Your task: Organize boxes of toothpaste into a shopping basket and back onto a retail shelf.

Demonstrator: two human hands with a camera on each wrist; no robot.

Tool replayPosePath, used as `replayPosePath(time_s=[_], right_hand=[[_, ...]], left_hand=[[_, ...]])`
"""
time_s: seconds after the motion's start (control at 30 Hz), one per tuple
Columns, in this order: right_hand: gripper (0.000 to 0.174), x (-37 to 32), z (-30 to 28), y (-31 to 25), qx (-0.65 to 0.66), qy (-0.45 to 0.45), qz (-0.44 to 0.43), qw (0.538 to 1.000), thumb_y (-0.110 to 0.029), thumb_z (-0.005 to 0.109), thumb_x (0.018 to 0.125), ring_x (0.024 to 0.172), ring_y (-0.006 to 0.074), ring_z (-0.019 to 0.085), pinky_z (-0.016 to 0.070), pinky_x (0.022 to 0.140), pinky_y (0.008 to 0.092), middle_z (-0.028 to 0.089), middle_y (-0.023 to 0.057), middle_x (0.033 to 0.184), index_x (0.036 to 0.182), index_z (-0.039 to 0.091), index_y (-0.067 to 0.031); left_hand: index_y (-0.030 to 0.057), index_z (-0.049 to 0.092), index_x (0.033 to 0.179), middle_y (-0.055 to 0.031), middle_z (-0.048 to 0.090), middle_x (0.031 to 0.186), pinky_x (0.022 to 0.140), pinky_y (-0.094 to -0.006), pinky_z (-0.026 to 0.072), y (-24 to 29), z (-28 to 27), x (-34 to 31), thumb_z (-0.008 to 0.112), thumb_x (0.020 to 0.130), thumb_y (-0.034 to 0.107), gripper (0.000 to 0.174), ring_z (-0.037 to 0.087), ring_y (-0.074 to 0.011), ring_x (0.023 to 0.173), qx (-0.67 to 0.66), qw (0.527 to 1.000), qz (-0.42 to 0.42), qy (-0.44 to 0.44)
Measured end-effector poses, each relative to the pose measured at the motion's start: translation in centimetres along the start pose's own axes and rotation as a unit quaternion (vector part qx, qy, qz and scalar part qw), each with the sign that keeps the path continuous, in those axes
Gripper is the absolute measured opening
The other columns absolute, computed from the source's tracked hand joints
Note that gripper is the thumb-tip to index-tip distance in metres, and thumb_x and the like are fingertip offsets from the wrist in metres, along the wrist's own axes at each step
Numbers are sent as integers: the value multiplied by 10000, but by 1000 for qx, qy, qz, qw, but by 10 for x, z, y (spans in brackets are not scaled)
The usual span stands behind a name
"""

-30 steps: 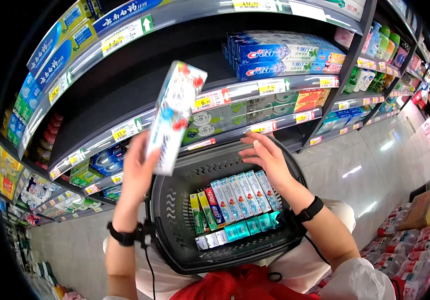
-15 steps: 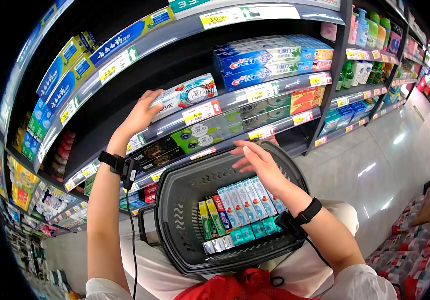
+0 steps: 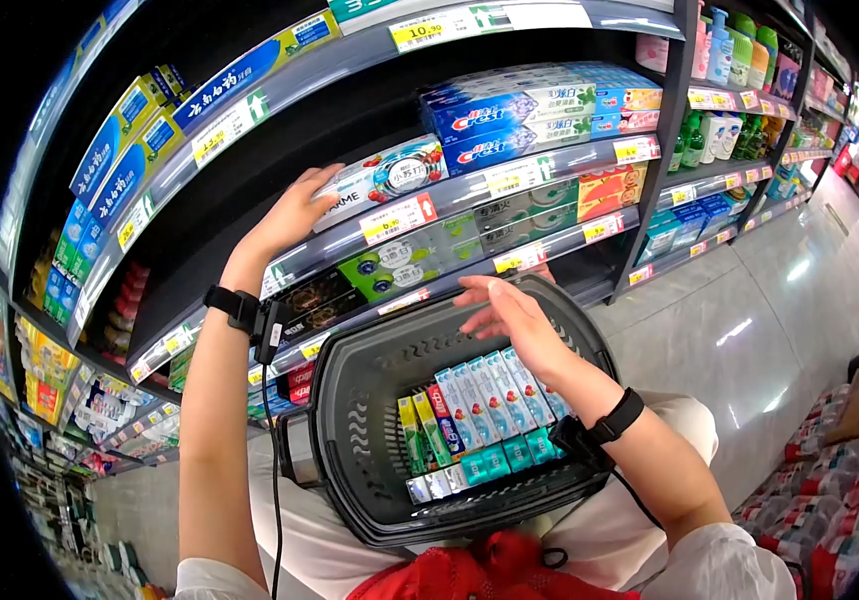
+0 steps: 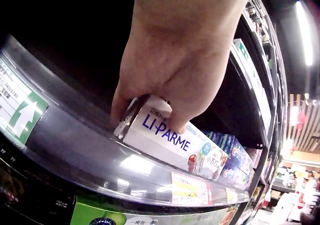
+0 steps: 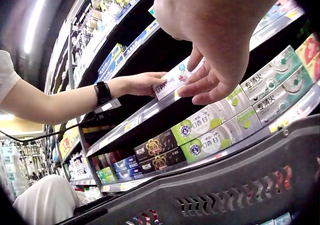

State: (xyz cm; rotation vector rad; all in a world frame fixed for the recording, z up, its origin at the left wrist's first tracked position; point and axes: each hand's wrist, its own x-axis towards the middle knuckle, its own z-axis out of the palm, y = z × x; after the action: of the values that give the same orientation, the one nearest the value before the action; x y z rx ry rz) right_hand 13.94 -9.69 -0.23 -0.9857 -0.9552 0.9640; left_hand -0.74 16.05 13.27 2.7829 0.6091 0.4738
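A white toothpaste box [image 3: 405,178] marked LI-PARME, with red fruit pictures, lies on the shelf, its right end close against the stacked Crest boxes [image 3: 510,112]. My left hand [image 3: 290,218] grips its left end; in the left wrist view the thumb is on the printed front of the box [image 4: 162,137] and fingers reach round the far side. Over the far right rim of the black basket [image 3: 355,350] hovers my right hand [image 3: 515,322], fingers loosely spread and holding nothing. Inside the basket, several light-blue toothpaste boxes [image 3: 490,398] stand in a row.
Yellow-green boxes [image 3: 428,432] and teal boxes [image 3: 495,462] also sit in the basket, which rests by the person's lap. A price-tagged shelf lip [image 3: 400,220] runs along the front, with more toothpaste boxes [image 3: 405,262] below it. Wrapped bottle packs [image 3: 810,520] stand right.
The left hand has carried the toothpaste box from above the basket onto the shelf, laid it lengthwise, then slid it right towards the Crest stack. The right hand stays near the basket's rim.
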Motion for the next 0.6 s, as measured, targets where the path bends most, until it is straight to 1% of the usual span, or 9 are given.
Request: replayPosePath(time_s=[0.13, 0.27, 0.33, 0.37, 0.5, 0.57, 0.6], right_hand=[[468, 1, 2, 1, -2, -2, 2, 1000, -380, 320, 928, 796, 131, 554, 418, 704, 255, 549, 68, 1047, 1207, 438, -23], [474, 4, 3, 4, -1, -3, 12, 1000, -386, 320, 927, 802, 130, 553, 418, 711, 257, 549, 70, 1045, 1208, 441, -24], [473, 5, 4, 7, -5, -2, 16, 1000, -386, 320, 927, 803, 129, 553, 417, 712, 257, 550, 69, 1044, 1209, 441, -26], [473, 5, 4, 8, -8, 1, 19, 1000, -386, 320, 927, 804, 129, 553, 417, 713, 257, 551, 68, 1043, 1211, 441, -27], [469, 6, 5, 9, -8, -4, 25, 1000, -382, 323, 927, 801, 128, 553, 416, 710, 257, 556, 69, 1041, 1213, 442, -30], [477, 6, 5, 9, -27, -12, 32, 999, -380, 298, 929, 834, 142, 551, 423, 757, 272, 548, 72, 1054, 1208, 436, -19], [477, 7, 6, 10, -27, -12, 32, 999, -380, 298, 929, 834, 142, 551, 423, 757, 272, 548, 72, 1054, 1208, 436, -19]], left_hand=[[69, 411, 1262, -159, 423, 1236, 972, -329, 313, -4, 2, 1, 475, 868, 167, 411, 407, -305, 1150, 2, 1000, 8, 10], [76, 408, 1266, -160, 419, 1242, 976, -343, 307, -6, 2, 1, 476, 867, 175, 417, 396, -313, 1157, -7, 1000, -3, 4], [51, 383, 1281, -149, 419, 1234, 970, -322, 317, -10, 3, 2, 449, 879, 165, 423, 415, -266, 1141, 25, 1000, 18, 3], [51, 383, 1281, -149, 419, 1234, 970, -322, 317, -12, 3, 3, 449, 879, 165, 423, 415, -266, 1141, 25, 1000, 16, 4], [60, 383, 1283, -150, 418, 1235, 967, -320, 320, -13, 6, 3, 445, 880, 166, 422, 417, -269, 1141, 42, 999, -2, 11], [65, 383, 1285, -151, 416, 1240, 968, -320, 320, -15, 6, 3, 445, 880, 165, 421, 415, -270, 1146, 49, 999, -7, 14], [96, 385, 1286, -155, 403, 1261, 988, -348, 293, -15, 6, 4, 456, 874, 179, 427, 381, -301, 1170, 37, 999, -12, 13]])
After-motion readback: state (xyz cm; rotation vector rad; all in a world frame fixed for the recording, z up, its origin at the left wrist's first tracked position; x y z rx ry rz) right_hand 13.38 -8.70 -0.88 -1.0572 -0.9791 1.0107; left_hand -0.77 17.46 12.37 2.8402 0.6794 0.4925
